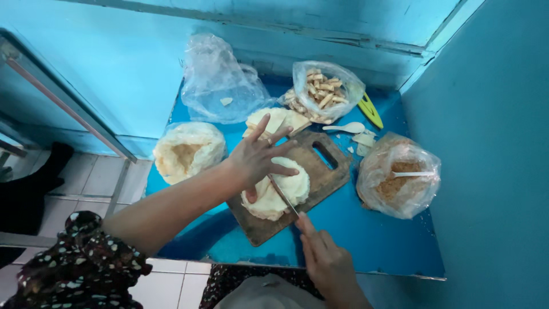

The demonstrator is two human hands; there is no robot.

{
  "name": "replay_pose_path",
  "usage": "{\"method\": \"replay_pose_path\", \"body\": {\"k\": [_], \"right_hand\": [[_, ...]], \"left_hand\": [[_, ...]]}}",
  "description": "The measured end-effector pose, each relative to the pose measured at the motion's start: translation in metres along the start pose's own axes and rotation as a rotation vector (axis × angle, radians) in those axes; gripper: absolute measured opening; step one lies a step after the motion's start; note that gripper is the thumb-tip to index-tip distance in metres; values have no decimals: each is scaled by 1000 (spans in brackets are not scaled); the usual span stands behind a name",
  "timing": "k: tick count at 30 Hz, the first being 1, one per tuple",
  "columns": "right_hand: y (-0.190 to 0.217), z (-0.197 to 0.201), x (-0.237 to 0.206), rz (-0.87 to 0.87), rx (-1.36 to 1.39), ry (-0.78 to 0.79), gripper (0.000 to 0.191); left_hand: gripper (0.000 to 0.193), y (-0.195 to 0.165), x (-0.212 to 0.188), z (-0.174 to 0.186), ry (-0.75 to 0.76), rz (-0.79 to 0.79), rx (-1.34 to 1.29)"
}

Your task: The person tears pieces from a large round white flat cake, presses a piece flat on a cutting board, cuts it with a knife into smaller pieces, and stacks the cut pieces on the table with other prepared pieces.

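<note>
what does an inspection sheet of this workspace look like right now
surface: blue table, crumbs near the board
job's things: pale stack of thin sheets on wooden cutting board; knife across it
clutter: bag of brown crumbs with spoon, bag of fried sticks, empty clear bag, white spoon, yellow-green tool
hands: left hand pressing the stack; right hand gripping the knife
cables: nothing seen
surroundings: blue walls, tiled floor

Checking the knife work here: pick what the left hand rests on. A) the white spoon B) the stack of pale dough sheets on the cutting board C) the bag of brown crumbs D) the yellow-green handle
B: the left hand presses on the stack of pale dough sheets on the wooden cutting board, while the right hand runs a knife through it.
</note>
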State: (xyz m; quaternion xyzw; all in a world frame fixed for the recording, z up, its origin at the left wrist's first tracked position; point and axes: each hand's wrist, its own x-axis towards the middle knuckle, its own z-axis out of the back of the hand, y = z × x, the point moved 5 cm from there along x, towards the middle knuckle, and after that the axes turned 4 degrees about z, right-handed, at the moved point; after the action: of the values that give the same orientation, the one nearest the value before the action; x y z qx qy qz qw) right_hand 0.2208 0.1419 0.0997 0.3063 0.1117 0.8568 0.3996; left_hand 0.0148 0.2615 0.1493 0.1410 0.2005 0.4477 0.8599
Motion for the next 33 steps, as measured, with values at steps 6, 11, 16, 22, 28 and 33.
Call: {"method": "replay_pose_path", "body": {"k": [6,11,16,22,28,33], "right_hand": [[0,20,-19,7,-66,-10,54],[-3,-6,-3,1,-122,38,53],[-4,7,-15,-53,-173,104,59],[0,-1,1,10,-85,12,53],[1,16,-8,31,-113,-4,49],[0,17,-8,39,-67,-33,49]], "left_hand": [[126,3,2,-1,33,-20,-71],[126,0,1,-1,-15,-6,6],[125,3,4,1,74,15,8],[125,-3,3,1,22,6,67],[123,0,3,5,76,57,21],[122,-1,3,4,40,38,-35]]}}
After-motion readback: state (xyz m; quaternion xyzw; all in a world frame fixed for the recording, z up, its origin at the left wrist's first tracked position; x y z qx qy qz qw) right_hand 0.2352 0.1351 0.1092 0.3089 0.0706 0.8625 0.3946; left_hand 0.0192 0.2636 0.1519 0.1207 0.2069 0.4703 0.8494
